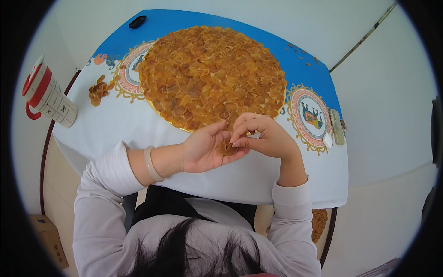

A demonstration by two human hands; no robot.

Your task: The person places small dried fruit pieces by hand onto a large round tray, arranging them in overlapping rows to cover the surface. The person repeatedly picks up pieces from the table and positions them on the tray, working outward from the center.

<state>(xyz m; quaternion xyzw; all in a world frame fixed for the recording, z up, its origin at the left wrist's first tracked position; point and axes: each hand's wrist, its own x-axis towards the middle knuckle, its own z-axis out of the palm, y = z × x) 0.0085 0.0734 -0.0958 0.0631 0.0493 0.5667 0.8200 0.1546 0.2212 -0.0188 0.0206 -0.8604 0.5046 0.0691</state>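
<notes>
My left hand point(207, 149) is turned palm up in front of me, with a few thin amber-brown dried flakes point(226, 148) lying on its palm and fingers. Over them, my right hand point(264, 135) pinches at a flake with thumb and forefinger. Its fingertips partly hide the pieces. Just beyond both hands lies a big round board point(162, 116) with a gold rim. A dense layer of overlapping flakes point(214, 72) of the same kind covers it. My hands overlap its near edge in the view.
A small flake pile point(99, 90) lies left of the board on the tablecloth point(114, 121). A red-and-white tumbler point(52, 93) stands at the left edge. At right are a phone-like object point(336, 127) and a white case point(327, 140). A black object point(137, 22) sits far left; loose flakes point(303, 52) lie far right.
</notes>
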